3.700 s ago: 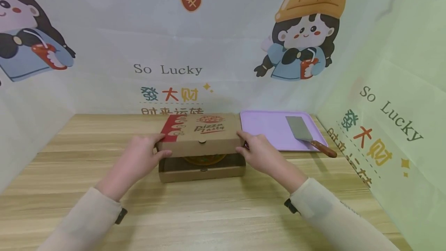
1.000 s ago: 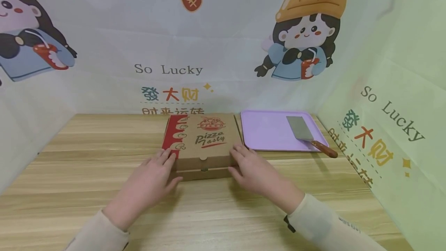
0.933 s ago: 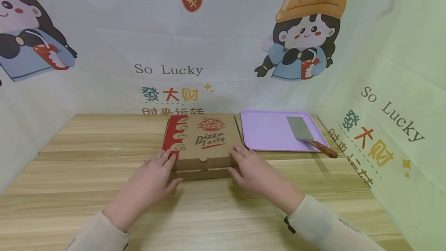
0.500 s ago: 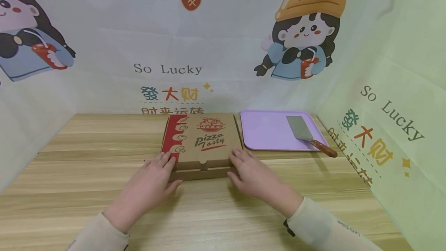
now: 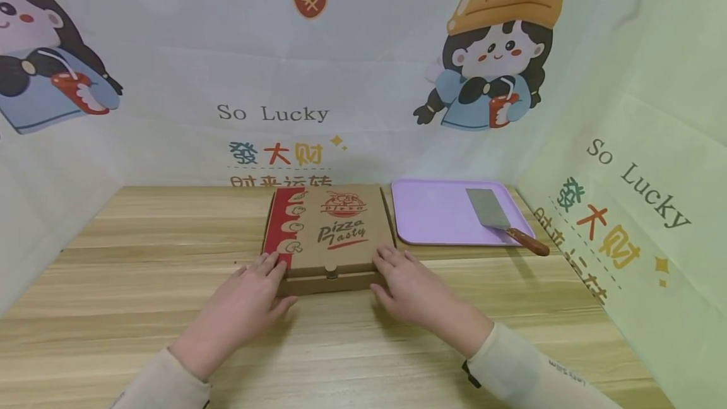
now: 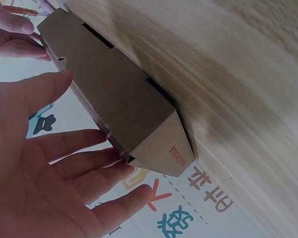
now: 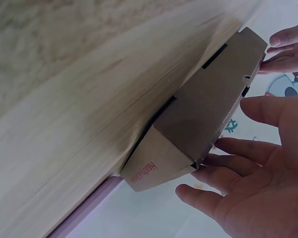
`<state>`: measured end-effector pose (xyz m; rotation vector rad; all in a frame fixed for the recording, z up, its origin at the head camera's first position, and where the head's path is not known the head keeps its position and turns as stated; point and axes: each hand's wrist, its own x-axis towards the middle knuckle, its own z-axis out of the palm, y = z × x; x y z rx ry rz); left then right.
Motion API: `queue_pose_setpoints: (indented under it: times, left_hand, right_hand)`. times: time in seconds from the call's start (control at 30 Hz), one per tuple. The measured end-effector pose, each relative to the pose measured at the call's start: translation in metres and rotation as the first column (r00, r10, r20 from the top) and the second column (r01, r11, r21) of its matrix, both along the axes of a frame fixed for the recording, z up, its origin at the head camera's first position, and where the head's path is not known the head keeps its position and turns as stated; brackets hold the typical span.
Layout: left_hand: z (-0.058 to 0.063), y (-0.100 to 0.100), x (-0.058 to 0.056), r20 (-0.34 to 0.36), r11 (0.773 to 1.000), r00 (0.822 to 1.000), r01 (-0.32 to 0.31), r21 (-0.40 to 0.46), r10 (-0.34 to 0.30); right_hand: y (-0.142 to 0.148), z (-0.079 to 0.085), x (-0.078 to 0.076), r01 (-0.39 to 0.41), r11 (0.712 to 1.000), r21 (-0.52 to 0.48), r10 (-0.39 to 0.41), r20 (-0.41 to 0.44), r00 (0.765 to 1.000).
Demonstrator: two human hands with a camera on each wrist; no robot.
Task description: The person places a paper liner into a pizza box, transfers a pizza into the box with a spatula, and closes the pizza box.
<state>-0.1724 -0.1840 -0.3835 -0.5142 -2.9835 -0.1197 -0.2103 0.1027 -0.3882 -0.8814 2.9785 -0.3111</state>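
Note:
A brown cardboard pizza box (image 5: 349,219) with a red side band lies on the table, its lid down over the base and its contents hidden. At the front left corner, my left hand (image 5: 244,298) rests its fingertips on the lid edge, thumb apart in front. My right hand (image 5: 417,289) touches the front right corner the same way. In the left wrist view, the fingers of the left hand (image 6: 44,158) reach straight to the top edge of the front wall (image 6: 109,89). The right wrist view has the right hand (image 7: 263,163) with extended fingertips at the box's edge (image 7: 203,104).
Right of the box lies a lilac tray (image 5: 428,210). A spatula (image 5: 490,208) with a metal blade rests on it, its wooden handle (image 5: 528,242) sticking out past the near right rim. Printed cloth (image 5: 369,81) stands behind the wooden table (image 5: 341,358).
The pizza box lid, earlier held up with a pizza showing beneath, has come down over the base. Both hands have moved down with it to the front corners, their grip on the lid loosened.

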Motion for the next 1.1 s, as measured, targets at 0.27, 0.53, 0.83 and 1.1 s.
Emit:
queue_pose_setpoints:
  times: [0.27,0.53,0.83,1.1]
  left_hand:
    - [-0.0021,0.0002,-0.0023,0.024,1.0,1.0,0.001,0.001,-0.001]
    - [-0.004,0.0001,-0.0021,0.034,1.0,0.999,0.008,0.002,-0.008]
    - [-0.0039,0.0006,-0.0002,0.034,1.0,0.999,0.012,0.01,-0.013]
    - [-0.0047,0.0003,-0.0017,0.024,1.0,1.0,0.017,0.009,-0.018]
  right_hand:
    - [-0.0008,-0.0016,0.0006,0.0,1.0,0.009,0.0,0.016,1.0]
    - [-0.0011,-0.004,0.0004,0.002,1.0,0.013,-0.002,0.023,1.0]
    - [-0.0012,-0.0062,0.0004,0.004,1.0,0.024,-0.004,0.015,1.0]
    - [-0.0014,-0.0062,0.0011,0.005,1.0,0.026,-0.005,0.017,1.0]
